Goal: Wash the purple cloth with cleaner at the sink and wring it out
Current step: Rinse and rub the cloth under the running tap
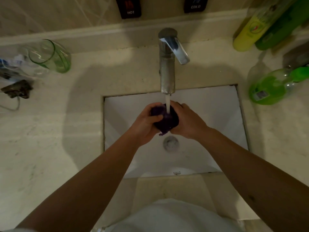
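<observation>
The purple cloth (164, 122) is bunched into a dark wad over the white sink (217, 114), just above the drain (171, 144). My left hand (144, 126) grips it from the left and my right hand (187, 122) grips it from the right. Water runs from the chrome faucet (168, 64) straight onto the top of the cloth. A bottle of green cleaner (274, 87) lies on the counter to the right of the sink.
A green glass (50, 55) and some clutter sit on the marble counter (50, 131) at the left. Yellow and green bottles (260, 25) stand at the back right. Hot and cold labels (130, 9) are on the wall behind the faucet.
</observation>
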